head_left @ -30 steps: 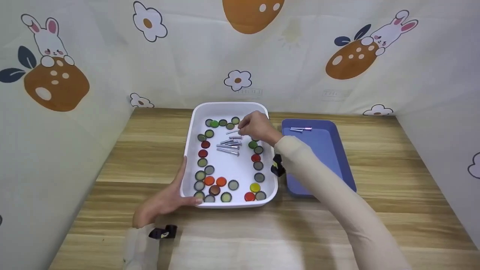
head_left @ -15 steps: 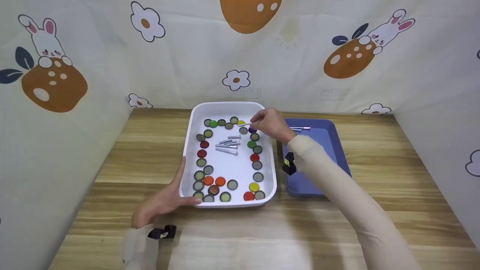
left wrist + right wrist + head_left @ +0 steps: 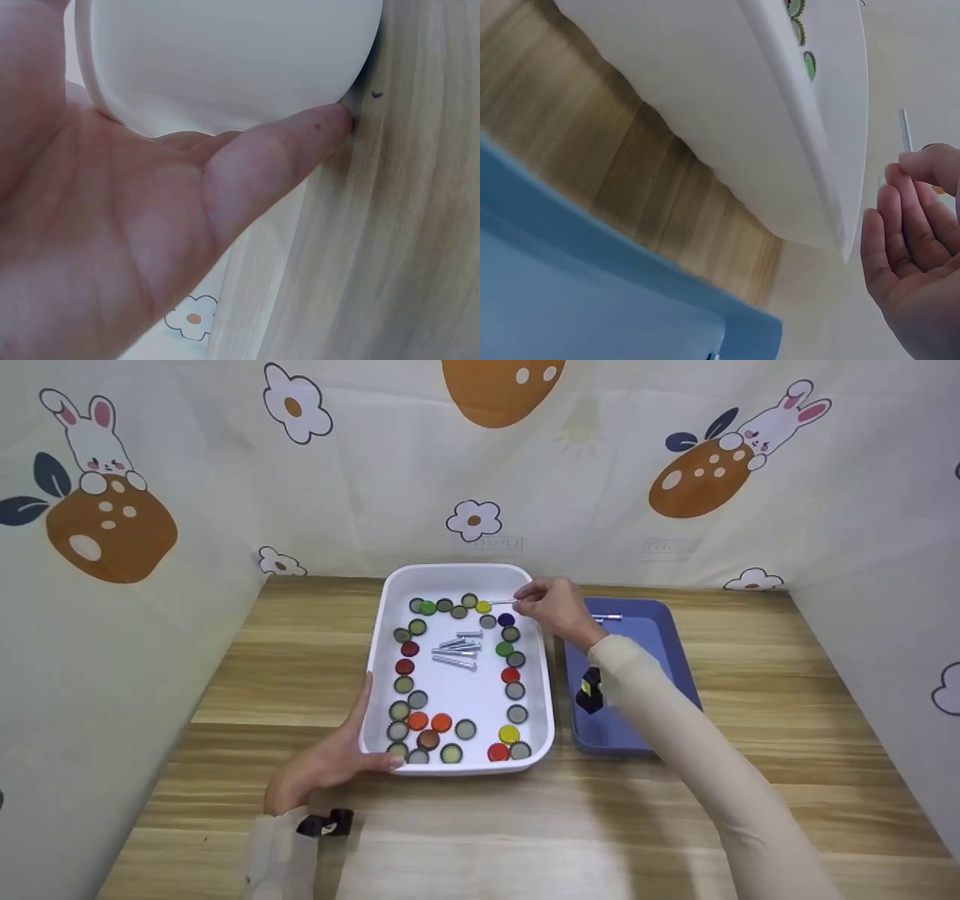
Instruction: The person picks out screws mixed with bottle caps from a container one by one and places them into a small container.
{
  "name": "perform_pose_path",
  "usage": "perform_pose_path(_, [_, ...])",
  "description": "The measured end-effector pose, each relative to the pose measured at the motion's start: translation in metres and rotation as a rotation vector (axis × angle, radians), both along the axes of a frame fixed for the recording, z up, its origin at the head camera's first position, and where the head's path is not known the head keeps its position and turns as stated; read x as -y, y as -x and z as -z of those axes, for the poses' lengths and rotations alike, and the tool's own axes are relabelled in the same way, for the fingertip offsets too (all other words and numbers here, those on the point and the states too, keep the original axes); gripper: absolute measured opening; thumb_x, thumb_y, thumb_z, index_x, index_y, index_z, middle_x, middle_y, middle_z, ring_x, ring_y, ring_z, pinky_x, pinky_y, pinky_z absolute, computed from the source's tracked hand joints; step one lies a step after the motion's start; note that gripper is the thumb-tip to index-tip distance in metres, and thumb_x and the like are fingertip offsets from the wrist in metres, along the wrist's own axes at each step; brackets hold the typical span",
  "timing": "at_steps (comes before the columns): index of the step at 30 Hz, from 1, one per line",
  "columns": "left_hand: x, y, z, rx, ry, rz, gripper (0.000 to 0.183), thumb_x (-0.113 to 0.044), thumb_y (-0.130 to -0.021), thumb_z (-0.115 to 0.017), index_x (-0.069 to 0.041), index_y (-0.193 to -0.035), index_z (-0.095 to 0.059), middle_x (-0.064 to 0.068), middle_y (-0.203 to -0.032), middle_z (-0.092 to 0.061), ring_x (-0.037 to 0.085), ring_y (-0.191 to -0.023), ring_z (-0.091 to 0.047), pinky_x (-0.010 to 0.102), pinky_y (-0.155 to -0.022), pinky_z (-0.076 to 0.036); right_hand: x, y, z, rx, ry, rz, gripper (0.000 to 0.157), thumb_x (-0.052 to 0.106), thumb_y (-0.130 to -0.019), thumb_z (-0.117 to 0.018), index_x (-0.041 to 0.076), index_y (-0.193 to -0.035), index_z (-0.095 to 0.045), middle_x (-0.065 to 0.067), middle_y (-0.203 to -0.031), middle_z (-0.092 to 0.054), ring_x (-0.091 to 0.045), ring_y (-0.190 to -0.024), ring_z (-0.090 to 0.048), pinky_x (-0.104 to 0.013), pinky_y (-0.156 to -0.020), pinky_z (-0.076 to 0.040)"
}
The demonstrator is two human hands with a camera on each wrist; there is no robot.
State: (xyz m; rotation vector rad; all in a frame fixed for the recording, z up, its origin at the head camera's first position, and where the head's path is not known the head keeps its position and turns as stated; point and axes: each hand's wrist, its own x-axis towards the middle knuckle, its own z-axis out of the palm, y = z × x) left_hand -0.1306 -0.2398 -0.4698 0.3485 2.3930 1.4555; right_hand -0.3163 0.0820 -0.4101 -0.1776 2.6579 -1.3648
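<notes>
My right hand pinches a slim silver bolt over the back right rim of the white tray. In the right wrist view, the bolt's threaded shank points up from between thumb and fingertips. A small pile of silver bolts lies in the tray's middle, ringed by bottle caps in several colours. At the tray's front left corner rests my left hand, thumb on the front rim and fingers along the side wall. One straight finger touches the tray's outside in the left wrist view.
Close on the right stands a blue tray with a few bolts near its back edge, partly behind my right wrist. Both trays stand on a wooden table. A patterned cloth hangs behind and on both sides.
My right hand has moved right with the bolt, from above the pile to the back right rim, uncovering caps there. My left hand keeps its place.
</notes>
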Motion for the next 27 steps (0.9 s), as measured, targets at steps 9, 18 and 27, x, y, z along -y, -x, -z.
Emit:
perform_pose_path(9, [0.0, 0.002, 0.001, 0.02, 0.013, -0.011, 0.128, -0.023, -0.084, -0.081, -0.028, -0.157, 0.025, 0.016, -0.169, -0.007, 0.034, -0.138, -0.042, 0.057, -0.125, -0.008, -0.018, 0.002, 0.019, -0.072, 0.109, 0.056, 0.022, 0.017, -0.091, -0.072, 0.006, -0.109, -0.074, -0.011, -0.105, -0.071, -0.019, -0.091, -0.063, -0.022, -0.071, -0.053])
perform_pose_path(18, [0.0, 0.001, 0.002, 0.027, 0.007, -0.011, 0.13, -0.021, -0.083, -0.081, -0.025, -0.156, 0.028, 0.019, -0.169, -0.002, 0.037, -0.145, -0.036, 0.056, -0.125, -0.005, -0.041, 0.005, 0.038, -0.101, 0.183, 0.149, 0.024, 0.016, -0.088, -0.073, 0.002, -0.107, -0.075, -0.006, -0.095, -0.075, -0.006, -0.079, -0.063, -0.015, -0.065, -0.049])
perform_pose_path(27, [0.0, 0.0, 0.001, 0.016, -0.003, -0.016, 0.13, -0.021, -0.083, -0.081, -0.026, -0.157, 0.025, 0.019, -0.168, -0.012, 0.032, -0.134, -0.047, 0.056, -0.125, -0.009, -0.059, 0.007, 0.043, -0.109, 0.287, 0.219, 0.026, 0.008, -0.084, -0.075, -0.005, -0.106, -0.073, 0.017, -0.073, -0.069, 0.005, -0.07, -0.061, -0.012, -0.066, -0.046])
